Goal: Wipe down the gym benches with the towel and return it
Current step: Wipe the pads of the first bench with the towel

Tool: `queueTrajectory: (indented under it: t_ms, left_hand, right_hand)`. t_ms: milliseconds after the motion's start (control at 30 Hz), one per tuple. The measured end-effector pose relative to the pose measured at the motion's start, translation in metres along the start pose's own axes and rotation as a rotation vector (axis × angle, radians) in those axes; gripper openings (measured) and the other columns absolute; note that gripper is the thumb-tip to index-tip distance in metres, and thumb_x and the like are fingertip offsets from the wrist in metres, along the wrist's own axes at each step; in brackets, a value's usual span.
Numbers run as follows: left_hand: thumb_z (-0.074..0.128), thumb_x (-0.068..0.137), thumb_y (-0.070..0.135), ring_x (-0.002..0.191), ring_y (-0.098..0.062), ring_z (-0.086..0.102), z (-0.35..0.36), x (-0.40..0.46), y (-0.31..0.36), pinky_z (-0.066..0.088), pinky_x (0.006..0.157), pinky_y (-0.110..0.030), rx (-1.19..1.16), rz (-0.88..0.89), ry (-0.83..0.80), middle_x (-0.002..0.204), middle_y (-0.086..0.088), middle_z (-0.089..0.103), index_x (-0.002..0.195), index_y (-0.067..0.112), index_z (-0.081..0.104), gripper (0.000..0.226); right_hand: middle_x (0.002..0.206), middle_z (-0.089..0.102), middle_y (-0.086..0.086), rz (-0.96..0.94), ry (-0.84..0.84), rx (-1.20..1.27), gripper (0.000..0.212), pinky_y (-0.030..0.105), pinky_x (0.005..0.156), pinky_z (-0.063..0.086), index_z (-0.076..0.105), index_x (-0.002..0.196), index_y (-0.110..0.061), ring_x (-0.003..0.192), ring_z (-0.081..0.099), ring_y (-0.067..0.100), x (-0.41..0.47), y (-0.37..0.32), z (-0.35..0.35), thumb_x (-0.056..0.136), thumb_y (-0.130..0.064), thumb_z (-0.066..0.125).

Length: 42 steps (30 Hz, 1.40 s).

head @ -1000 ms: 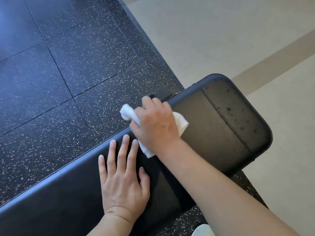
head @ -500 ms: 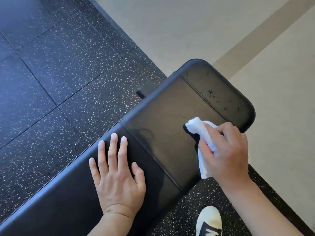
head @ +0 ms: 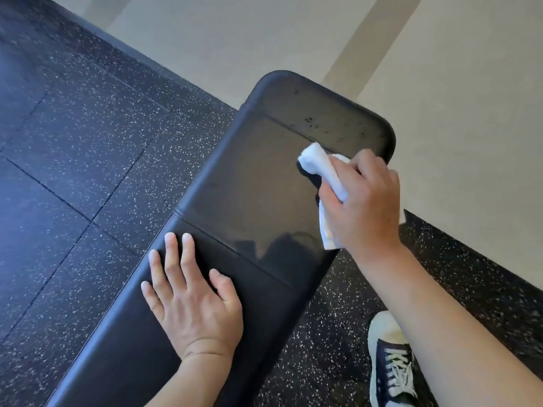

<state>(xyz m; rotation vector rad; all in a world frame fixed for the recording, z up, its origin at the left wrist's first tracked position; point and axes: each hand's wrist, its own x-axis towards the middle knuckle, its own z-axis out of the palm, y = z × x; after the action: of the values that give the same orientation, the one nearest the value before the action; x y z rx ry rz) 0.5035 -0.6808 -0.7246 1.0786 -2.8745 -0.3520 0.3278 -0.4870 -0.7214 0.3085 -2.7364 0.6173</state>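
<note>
Above, the right hand (head: 363, 207) grips a white towel (head: 321, 168), fingers curled round it, one end jutting past them onto the black desk (head: 249, 177). Behind, the left hand (head: 192, 301) rests flat, fingers spread.

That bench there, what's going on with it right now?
A person is wiping a black padded gym bench. The right hand grips a bunched white towel and presses it on the pad near the far end, by the right edge. The left hand rests flat on the nearer pad section, fingers spread. Dark specks show on the end panel beyond the towel, so that part looks not yet wiped. A laced sneaker stands on the speckled rubber floor beside the bench.
</note>
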Motion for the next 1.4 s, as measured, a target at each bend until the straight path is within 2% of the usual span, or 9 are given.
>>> queueTrajectory:
  t_ms: [100, 367, 533, 667, 800, 967, 1233, 1333, 1400]
  left_hand:
    - [0.036, 0.091, 0.038, 0.162, -0.028, 0.014, 0.002, -0.001, -0.002, 0.01, 0.129, -0.062, -0.006, 0.006, 0.007, 0.174, 0.002, 0.024, 0.163, 0.023, 0.031, 0.074]
    - [0.034, 0.091, 0.039, 0.163, -0.028, 0.012, 0.003, 0.0, -0.001, 0.009, 0.13, -0.06, 0.007, 0.009, -0.008, 0.174, 0.003, 0.023, 0.163, 0.022, 0.03, 0.074]
    - [0.032, 0.09, 0.039, 0.163, -0.028, 0.011, 0.0, 0.0, 0.002, 0.008, 0.13, -0.061, -0.005, -0.004, -0.012, 0.174, 0.001, 0.023, 0.163, 0.02, 0.031, 0.075]
    - [0.033, 0.091, 0.039, 0.163, -0.028, 0.011, -0.001, 0.0, 0.002, 0.008, 0.13, -0.06, -0.01, 0.0, -0.02, 0.174, 0.001, 0.023, 0.163, 0.02, 0.03, 0.075]
    - [0.031, 0.091, 0.039, 0.163, -0.027, 0.009, -0.004, 0.0, 0.005, 0.006, 0.13, -0.059, -0.014, -0.003, -0.034, 0.175, 0.002, 0.019, 0.164, 0.021, 0.029, 0.075]
    - [0.026, 0.093, 0.041, 0.163, -0.026, 0.008, -0.002, -0.001, 0.001, 0.007, 0.13, -0.059, -0.004, 0.008, -0.033, 0.176, 0.005, 0.016, 0.165, 0.025, 0.025, 0.074]
    - [0.03, 0.098, 0.04, 0.163, -0.022, 0.004, -0.016, 0.001, 0.003, 0.005, 0.131, -0.054, -0.054, 0.01, -0.133, 0.176, 0.006, 0.014, 0.166, 0.026, 0.024, 0.069]
    - [0.049, 0.104, 0.03, 0.161, -0.03, 0.014, -0.035, 0.011, -0.001, 0.014, 0.13, -0.054, -0.062, 0.09, -0.225, 0.174, -0.003, 0.02, 0.164, 0.024, 0.029, 0.063]
    - [0.049, 0.104, 0.032, 0.158, -0.032, 0.02, -0.049, 0.016, 0.001, 0.021, 0.128, -0.055, 0.042, 0.332, -0.238, 0.172, -0.006, 0.023, 0.163, 0.027, 0.031, 0.062]
  right_hand:
    - [0.082, 0.048, 0.006, 0.076, 0.038, 0.038, 0.015, 0.045, 0.064, 0.039, 0.076, 0.1, -0.014, 0.073, 0.049, 0.029, -0.026, 0.015, -0.009, 0.094, -0.016, 0.063]
    - [0.079, 0.046, 0.005, 0.044, 0.065, 0.026, 0.012, 0.037, 0.06, 0.03, 0.066, 0.078, -0.016, 0.071, 0.042, 0.027, 0.026, -0.007, 0.016, 0.086, -0.017, 0.058]
    - [0.082, 0.047, 0.004, 0.11, 0.109, 0.122, 0.012, 0.048, 0.065, 0.041, 0.075, 0.095, -0.014, 0.073, 0.045, 0.027, -0.024, -0.002, 0.001, 0.093, -0.015, 0.064]
    - [0.088, 0.047, 0.001, 0.116, 0.055, 0.256, 0.028, 0.044, 0.071, 0.042, 0.077, 0.117, -0.014, 0.078, 0.046, 0.024, -0.087, -0.022, -0.005, 0.093, -0.015, 0.062]
    - [0.084, 0.049, 0.004, 0.023, 0.039, 0.238, 0.028, 0.045, 0.068, 0.042, 0.078, 0.113, -0.015, 0.073, 0.047, 0.027, -0.083, -0.018, -0.007, 0.09, -0.012, 0.064]
    - [0.082, 0.049, 0.009, 0.308, 0.2, 0.239, 0.013, 0.047, 0.066, 0.047, 0.077, 0.096, -0.011, 0.072, 0.049, 0.029, -0.027, -0.003, 0.007, 0.093, -0.013, 0.064]
    - [0.088, 0.045, 0.003, 0.49, 0.255, 0.485, 0.031, 0.041, 0.071, 0.048, 0.079, 0.114, -0.018, 0.077, 0.05, 0.026, -0.095, -0.045, -0.001, 0.09, -0.002, 0.067]
    - [0.097, 0.046, -0.009, 0.445, 0.228, 0.589, 0.06, 0.028, 0.077, 0.046, 0.067, 0.13, -0.045, 0.08, 0.053, 0.022, -0.128, -0.062, -0.014, 0.089, 0.0, 0.067]
    - [0.103, 0.048, -0.018, 0.423, 0.227, 0.587, 0.061, 0.026, 0.077, 0.048, 0.065, 0.131, -0.045, 0.079, 0.053, 0.019, -0.136, -0.061, -0.017, 0.09, -0.001, 0.068]
